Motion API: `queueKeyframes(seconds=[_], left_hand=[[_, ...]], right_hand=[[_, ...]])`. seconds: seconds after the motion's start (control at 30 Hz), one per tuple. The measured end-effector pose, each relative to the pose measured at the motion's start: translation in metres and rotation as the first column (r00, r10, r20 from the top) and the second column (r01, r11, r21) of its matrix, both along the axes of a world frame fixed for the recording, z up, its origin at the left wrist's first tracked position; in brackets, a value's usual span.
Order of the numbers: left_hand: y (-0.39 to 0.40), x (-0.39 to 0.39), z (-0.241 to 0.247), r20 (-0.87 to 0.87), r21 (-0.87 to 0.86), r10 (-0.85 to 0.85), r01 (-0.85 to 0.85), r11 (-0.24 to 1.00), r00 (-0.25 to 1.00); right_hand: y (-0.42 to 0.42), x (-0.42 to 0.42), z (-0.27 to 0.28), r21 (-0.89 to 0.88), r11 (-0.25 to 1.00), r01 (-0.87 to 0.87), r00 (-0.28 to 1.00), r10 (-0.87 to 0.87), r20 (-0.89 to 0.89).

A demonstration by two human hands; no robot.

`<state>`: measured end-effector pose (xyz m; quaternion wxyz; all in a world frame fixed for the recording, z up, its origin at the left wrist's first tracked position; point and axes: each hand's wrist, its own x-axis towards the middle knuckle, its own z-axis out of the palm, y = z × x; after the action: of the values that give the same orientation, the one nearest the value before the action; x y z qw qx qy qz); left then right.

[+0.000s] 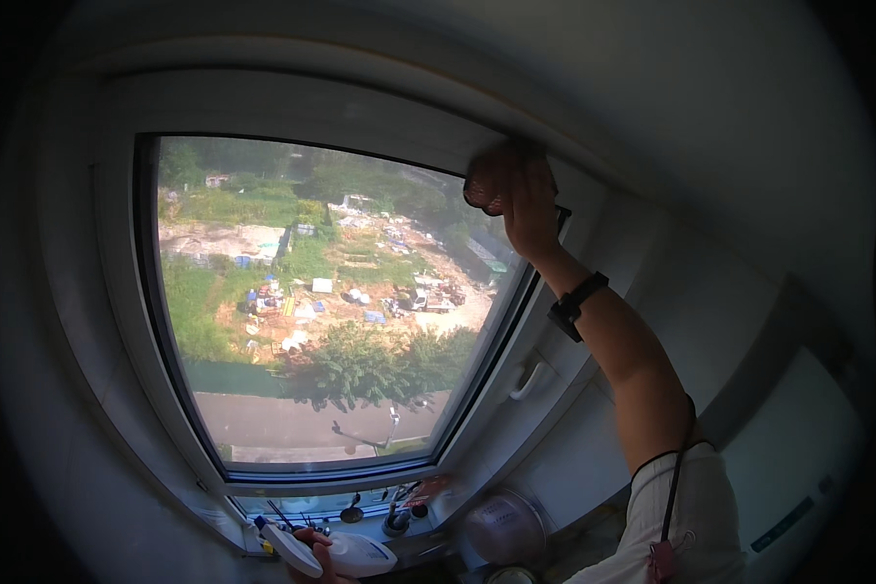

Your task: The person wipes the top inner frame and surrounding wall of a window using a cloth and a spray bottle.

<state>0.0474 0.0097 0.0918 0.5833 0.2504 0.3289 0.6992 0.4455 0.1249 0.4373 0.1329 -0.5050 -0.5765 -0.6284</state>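
Observation:
My right hand is raised to the top right corner of the window. Under its fingers a reddish-brown cloth or pad is pressed against the white window frame and the edge of the glass pane. A dark band circles that wrist. Low in the view, my left hand is wrapped around a white plastic bottle. A white rounded part with a blue tip lies on the near side of these fingers; whether it belongs to the bottle, I cannot tell.
A white window handle juts from the right side of the frame. Below the window, a sill holds a dark utensil holder and ladles. A translucent round container stands to the right. A white tiled wall flanks the opening.

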Motion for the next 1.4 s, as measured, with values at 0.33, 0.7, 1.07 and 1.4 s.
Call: queueKeyframes(seconds=[0.33, 0.7, 1.07, 1.4], left_hand=[[-0.012, 0.033, 0.006, -0.118, -0.016, -0.089, 0.088, 0.996, 0.989], [-0.02, 0.045, 0.003, -0.126, -0.017, -0.143, 0.142, 0.99, 0.982], [-0.023, 0.043, 0.004, -0.017, -0.066, -0.167, 0.165, 0.984, 0.986], [-0.018, 0.052, 0.012, -0.095, -0.022, -0.205, 0.204, 0.979, 0.974]], right_hand=[[-0.07, 0.11, -0.051, 0.386, 0.921, 0.048, 0.958, 0.066, -0.277], [-0.08, 0.128, -0.116, 0.25, 0.965, 0.085, 0.922, 0.018, -0.386], [-0.085, 0.159, -0.204, 0.099, 0.989, 0.11, 0.8, -0.029, -0.599], [-0.068, 0.123, -0.06, 0.321, 0.925, 0.204, 0.902, -0.05, -0.43]])
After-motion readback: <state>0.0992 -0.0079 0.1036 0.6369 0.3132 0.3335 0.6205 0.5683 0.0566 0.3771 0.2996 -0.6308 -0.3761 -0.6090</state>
